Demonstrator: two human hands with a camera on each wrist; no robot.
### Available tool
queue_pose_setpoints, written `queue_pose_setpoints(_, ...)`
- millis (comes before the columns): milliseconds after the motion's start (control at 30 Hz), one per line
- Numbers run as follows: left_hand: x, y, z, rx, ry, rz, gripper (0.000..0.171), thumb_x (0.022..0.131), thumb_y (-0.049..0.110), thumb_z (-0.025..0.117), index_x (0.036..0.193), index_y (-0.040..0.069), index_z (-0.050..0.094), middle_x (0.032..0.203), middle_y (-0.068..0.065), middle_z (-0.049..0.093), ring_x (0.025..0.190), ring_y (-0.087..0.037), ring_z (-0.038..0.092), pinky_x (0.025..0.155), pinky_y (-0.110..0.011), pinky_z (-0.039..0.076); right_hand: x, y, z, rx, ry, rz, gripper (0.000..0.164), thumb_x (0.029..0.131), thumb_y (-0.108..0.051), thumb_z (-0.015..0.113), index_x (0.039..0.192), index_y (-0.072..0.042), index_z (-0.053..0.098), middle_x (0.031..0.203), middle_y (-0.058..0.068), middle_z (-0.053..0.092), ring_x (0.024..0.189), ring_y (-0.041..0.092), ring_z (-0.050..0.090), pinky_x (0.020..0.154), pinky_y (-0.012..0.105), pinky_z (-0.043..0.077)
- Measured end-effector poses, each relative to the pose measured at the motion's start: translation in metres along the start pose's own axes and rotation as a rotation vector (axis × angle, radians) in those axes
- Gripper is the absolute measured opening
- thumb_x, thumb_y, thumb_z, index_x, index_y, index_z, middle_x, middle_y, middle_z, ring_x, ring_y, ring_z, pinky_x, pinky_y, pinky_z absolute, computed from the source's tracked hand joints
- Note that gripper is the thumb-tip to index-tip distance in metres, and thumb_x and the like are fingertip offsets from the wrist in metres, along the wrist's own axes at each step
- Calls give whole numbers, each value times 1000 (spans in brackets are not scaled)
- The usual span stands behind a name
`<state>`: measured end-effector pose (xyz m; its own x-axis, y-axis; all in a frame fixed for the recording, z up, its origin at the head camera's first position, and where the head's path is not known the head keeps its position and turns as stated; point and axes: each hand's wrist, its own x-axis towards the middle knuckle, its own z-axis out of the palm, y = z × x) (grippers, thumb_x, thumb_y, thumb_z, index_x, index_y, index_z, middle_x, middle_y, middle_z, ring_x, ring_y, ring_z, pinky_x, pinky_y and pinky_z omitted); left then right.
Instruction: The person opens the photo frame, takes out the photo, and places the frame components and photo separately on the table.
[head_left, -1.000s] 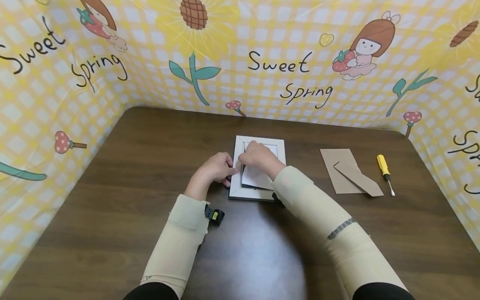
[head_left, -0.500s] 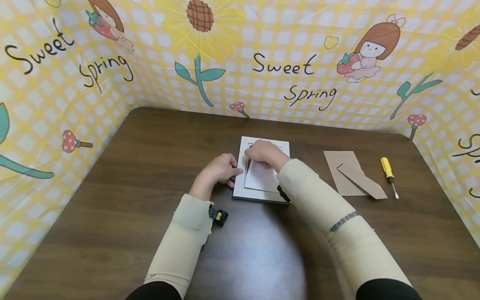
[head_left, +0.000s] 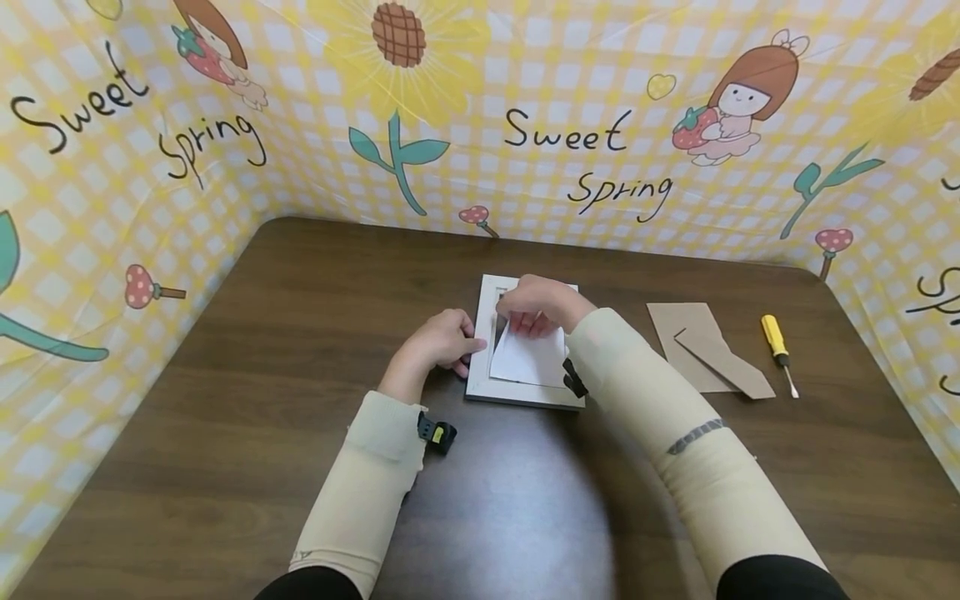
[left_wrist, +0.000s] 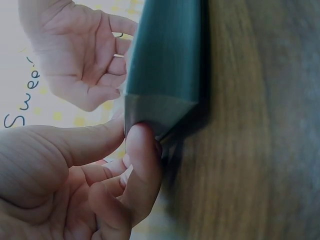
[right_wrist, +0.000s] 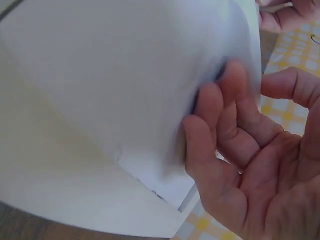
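A white picture frame (head_left: 517, 392) lies on the brown table, with a white sheet (head_left: 527, 360) inside its opening. A dark wedge shows along the sheet's upper left side. My left hand (head_left: 438, 342) pinches the frame's left border between thumb and fingers; the left wrist view shows the dark green side of the frame (left_wrist: 165, 50) there. Over the upper part of the opening is my right hand (head_left: 546, 302), its bent fingertips on the sheet (right_wrist: 100, 75) and its thumb out at the edge in the right wrist view. It covers the sheet's top end.
Right of the frame lies a brown backing board (head_left: 678, 329), with a brown stand leg (head_left: 727, 367) across it. Further right is a yellow-handled screwdriver (head_left: 775, 342). A yellow checked cloth (head_left: 420, 167) hangs round the table's back and sides.
The dark gap along the sheet's lower edge has closed, as its lower end now lies within the opening. My right hand has moved slightly right. The left hand keeps its hold.
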<state>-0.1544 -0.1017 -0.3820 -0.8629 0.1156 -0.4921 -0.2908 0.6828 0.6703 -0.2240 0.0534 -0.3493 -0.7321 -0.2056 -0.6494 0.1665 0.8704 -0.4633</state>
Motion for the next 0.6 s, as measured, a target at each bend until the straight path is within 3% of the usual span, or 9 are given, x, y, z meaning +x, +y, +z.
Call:
queue_pose_setpoints(200, -1, -1, 1, -13, -5, 0, 25, 90, 21, 61, 103, 3, 50, 86, -13, 57, 60, -20, 66, 60, -28, 50, -1, 3, -7, 8, -27, -12, 27, 82, -27, 57, 86, -2, 67, 82, 12, 70, 74, 23, 67, 72, 35, 53)
queue_pose_setpoints(600, 1, 0, -1, -26, -5, 24, 27, 89, 22, 62, 103, 3, 50, 84, -13, 57, 58, -20, 66, 54, -25, 47, -4, 8, -13, 59, -26, -29, 27, 87, -28, 54, 86, -3, 66, 80, 11, 70, 75, 23, 69, 71, 36, 52)
